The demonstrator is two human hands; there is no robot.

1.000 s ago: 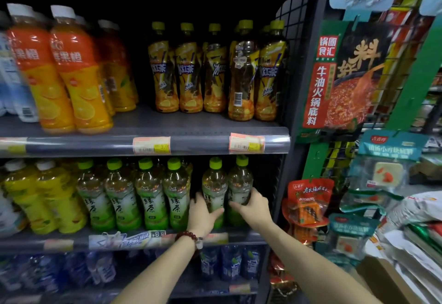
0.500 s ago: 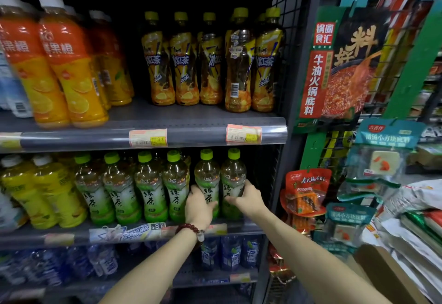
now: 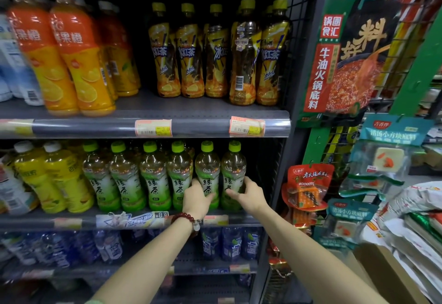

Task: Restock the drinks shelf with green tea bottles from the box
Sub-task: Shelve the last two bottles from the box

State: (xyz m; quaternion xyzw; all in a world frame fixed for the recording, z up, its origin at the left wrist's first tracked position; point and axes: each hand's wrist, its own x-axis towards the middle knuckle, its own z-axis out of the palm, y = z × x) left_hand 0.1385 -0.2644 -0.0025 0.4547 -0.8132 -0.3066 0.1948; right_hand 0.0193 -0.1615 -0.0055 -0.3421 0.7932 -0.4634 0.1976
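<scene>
Several green tea bottles with lime caps stand in a row on the middle shelf (image 3: 79,223). My left hand (image 3: 196,199), with a red bead bracelet at the wrist, is wrapped around the lower part of the second bottle from the right (image 3: 207,167). My right hand (image 3: 248,192) grips the rightmost green tea bottle (image 3: 234,167) near its label. Both bottles stand upright at the shelf's right end, side by side. A corner of the cardboard box (image 3: 382,275) shows at the lower right.
Orange juice bottles (image 3: 79,50) and iced black tea bottles (image 3: 191,50) fill the upper shelf. Yellow drink bottles (image 3: 47,179) stand left of the green tea. Blue bottles (image 3: 229,244) sit below. Hanging sauce packets (image 3: 308,189) and stacked bags (image 3: 418,210) crowd the right side.
Both hands stay on the same two rightmost bottles and have pushed them slightly back on the shelf. The camera view has shifted a little.
</scene>
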